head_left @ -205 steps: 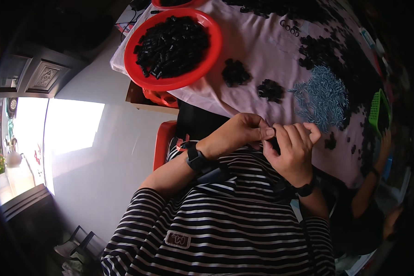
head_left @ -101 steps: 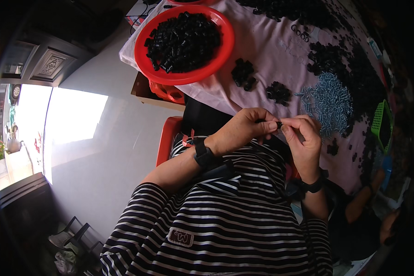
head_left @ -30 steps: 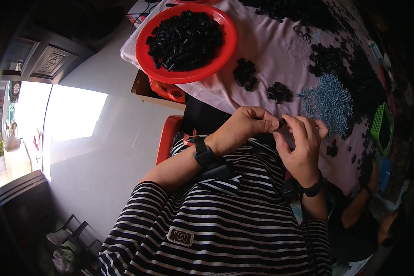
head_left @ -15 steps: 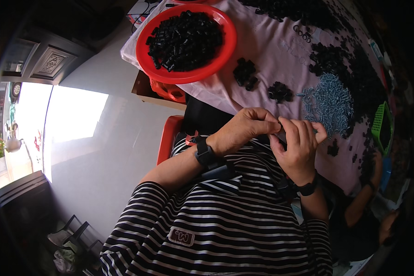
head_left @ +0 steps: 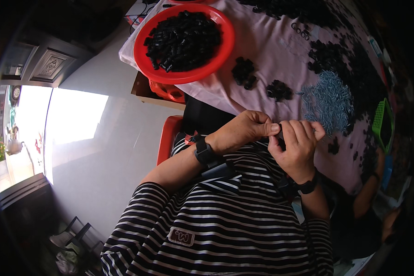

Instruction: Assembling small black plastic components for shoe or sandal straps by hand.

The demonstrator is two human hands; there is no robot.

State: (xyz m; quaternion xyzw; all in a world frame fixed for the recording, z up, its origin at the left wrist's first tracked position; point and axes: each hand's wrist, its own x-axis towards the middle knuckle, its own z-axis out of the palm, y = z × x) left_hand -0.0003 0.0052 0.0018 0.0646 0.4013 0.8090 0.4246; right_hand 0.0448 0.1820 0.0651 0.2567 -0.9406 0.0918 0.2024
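My left hand and my right hand meet at the near edge of the pink cloth. Between their fingertips is a small black part, mostly covered by the fingers. Thumb and forefinger of the left hand are pinched at one side of it. The fingers of the right hand curl round the other side. Just beyond the hands lie two little clusters of black parts and a pile of blue-grey screw-like pieces.
A red basin heaped with black plastic pieces stands at the far left of the pink cloth. More black parts spread along the right. A green basket and another person's arm are at the right edge.
Both hands stay together in nearly the same place, with the left thumb shifted slightly on the black part. The other person's arm at the right has moved a little.
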